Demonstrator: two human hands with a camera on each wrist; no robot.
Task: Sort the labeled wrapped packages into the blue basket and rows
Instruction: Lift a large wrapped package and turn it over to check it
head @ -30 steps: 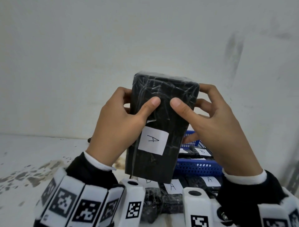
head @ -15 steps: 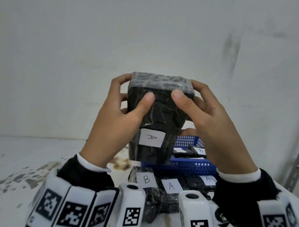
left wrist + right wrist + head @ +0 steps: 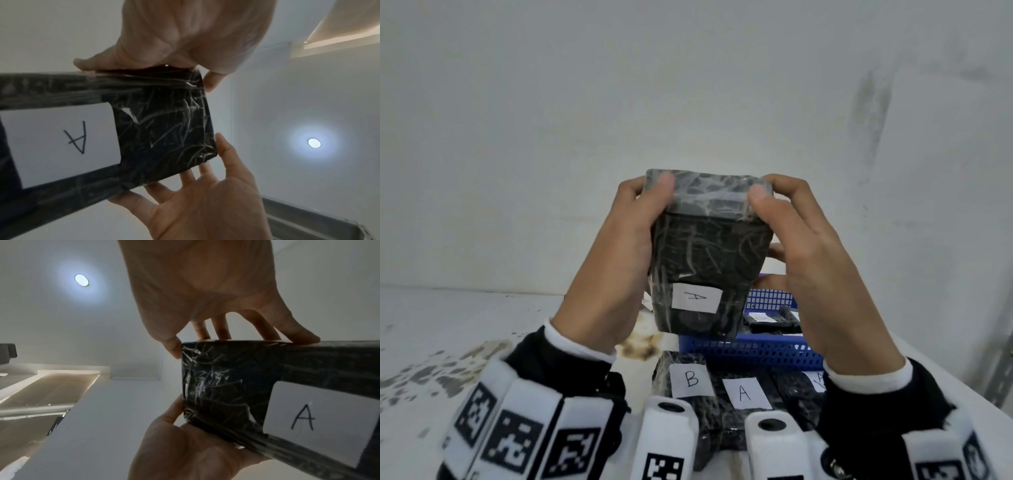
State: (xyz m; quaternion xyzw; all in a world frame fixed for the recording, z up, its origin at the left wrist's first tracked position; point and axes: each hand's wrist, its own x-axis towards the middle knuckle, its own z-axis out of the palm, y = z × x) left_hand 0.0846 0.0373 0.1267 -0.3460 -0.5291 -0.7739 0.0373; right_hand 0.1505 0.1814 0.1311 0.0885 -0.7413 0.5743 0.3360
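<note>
A black film-wrapped package (image 3: 709,260) with a white label "A" (image 3: 697,297) is held up in the air above the blue basket (image 3: 750,353). My left hand (image 3: 616,267) grips its left side and my right hand (image 3: 822,274) its right side, thumbs on the top end and fingers behind. The left wrist view shows the package (image 3: 164,126) between the left hand (image 3: 185,40) and the right hand (image 3: 205,203). In the right wrist view the package (image 3: 226,386) sits under the right hand (image 3: 205,288).
The basket holds small dark labelled packages (image 3: 770,322). In front of it on the white stained table (image 3: 448,325) lie wrapped packages labelled "B" (image 3: 691,378) and "A" (image 3: 744,394), and a third (image 3: 801,383) at the right. A white wall stands close behind.
The package has tipped so its top end faces me. Both thumbs have slid up from its front face to the top edge.
</note>
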